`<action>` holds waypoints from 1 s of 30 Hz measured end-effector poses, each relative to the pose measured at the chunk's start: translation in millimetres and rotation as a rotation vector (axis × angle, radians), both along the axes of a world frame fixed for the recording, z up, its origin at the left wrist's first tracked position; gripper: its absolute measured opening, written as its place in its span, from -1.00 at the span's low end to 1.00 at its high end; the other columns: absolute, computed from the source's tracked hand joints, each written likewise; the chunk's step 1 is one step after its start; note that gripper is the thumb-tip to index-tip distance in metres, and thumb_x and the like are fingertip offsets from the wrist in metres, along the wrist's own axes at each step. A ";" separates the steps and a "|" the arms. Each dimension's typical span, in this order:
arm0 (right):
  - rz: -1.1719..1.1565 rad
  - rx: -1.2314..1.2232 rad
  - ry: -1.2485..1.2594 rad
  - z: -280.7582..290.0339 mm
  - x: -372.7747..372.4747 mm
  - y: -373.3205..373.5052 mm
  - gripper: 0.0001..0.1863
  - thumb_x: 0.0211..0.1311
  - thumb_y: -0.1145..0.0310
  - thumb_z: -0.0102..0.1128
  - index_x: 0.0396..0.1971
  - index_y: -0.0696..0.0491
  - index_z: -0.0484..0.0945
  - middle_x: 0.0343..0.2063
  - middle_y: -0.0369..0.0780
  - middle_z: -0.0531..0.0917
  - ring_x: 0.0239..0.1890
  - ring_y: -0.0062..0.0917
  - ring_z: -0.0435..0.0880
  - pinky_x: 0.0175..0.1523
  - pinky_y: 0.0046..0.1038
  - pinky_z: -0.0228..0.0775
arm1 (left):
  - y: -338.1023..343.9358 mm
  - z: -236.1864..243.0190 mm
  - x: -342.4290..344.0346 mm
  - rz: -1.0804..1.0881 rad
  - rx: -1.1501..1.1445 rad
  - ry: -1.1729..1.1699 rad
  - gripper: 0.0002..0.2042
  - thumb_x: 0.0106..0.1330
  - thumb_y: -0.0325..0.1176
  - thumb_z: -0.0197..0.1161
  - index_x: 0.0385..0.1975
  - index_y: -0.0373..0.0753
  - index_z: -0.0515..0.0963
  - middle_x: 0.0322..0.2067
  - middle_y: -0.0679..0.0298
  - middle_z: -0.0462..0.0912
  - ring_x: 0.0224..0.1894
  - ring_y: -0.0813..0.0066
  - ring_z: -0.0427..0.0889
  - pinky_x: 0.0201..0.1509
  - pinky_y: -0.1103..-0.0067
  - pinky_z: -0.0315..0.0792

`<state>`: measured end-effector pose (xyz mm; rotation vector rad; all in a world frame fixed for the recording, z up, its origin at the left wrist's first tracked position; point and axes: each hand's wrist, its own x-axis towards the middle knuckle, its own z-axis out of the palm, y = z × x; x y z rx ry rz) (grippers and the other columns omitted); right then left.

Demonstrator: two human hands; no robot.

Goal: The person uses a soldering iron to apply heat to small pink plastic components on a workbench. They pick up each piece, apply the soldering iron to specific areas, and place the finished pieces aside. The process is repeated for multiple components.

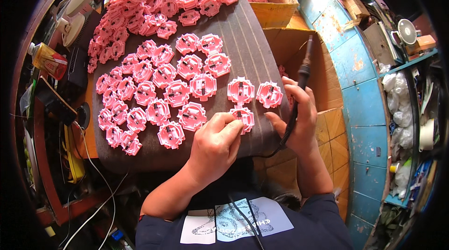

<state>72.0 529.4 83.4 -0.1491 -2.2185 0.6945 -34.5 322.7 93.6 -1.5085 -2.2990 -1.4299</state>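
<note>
"How far along is the work?"

"Part-way, I'd judge. The pink piece (244,118) in hand sits near the table's (264,133) right-hand edge. Take it as the clock's centre: one neighbouring piece (241,90) lies at twelve, another (270,94) between one and two."

"And the grip?"

"The left hand (214,140) is curled, thumb and forefinger pinched together against the piece's near side. Whether they hold the piece itself or something thin, I can't tell; the tips hide it."

"The right hand?"

"The right hand (299,114) carries the soldering iron (304,70) at two o'clock, loosely, the thumb standing off from the fingers. Its tip points up toward twelve, well apart from the piece, so no joint is being heated."

"What's done, then?"

"Hard to say. A spread group (164,76) lies face up toward ten o'clock, small dark parts inside, and a big heap (156,9) at eleven. Either could be finished or waiting. More pink pieces show in the cardboard box (276,14) at twelve."

"So plenty remains?"

"Probably, if that spread group is waiting."
</note>
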 end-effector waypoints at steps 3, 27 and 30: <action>-0.020 0.111 -0.100 -0.3 -12.5 14.6 -0.35 0.04 0.41 0.55 0.19 0.10 0.51 0.07 0.00 0.71 0.11 0.00 0.63 0.23 -0.03 0.39 | -0.3 -0.6 -0.5 -0.001 0.009 0.002 -0.79 0.18 -0.67 0.41 -0.19 -0.31 0.67 -0.25 0.10 0.67 -0.27 0.10 0.73 -0.22 0.35 0.63; -0.032 -0.080 -0.009 10.6 -10.9 8.7 -0.53 0.11 0.65 0.31 0.07 0.14 0.50 0.09 0.03 0.70 0.04 -0.08 0.71 0.19 -0.20 0.55 | 2.8 -5.4 0.4 -0.002 0.030 0.004 -0.78 0.21 -0.64 0.39 -0.15 -0.31 0.66 -0.24 0.10 0.64 -0.26 0.08 0.72 -0.22 0.32 0.63; 0.061 -0.105 0.013 5.5 2.5 -11.7 -0.53 0.12 0.58 0.35 0.06 0.10 0.48 0.10 0.02 0.70 0.05 -0.07 0.70 0.23 -0.12 0.49 | 5.3 -3.6 0.6 0.001 0.027 -0.005 -0.80 0.23 -0.63 0.39 -0.16 -0.32 0.65 -0.23 0.09 0.64 -0.25 0.05 0.72 -0.21 0.30 0.62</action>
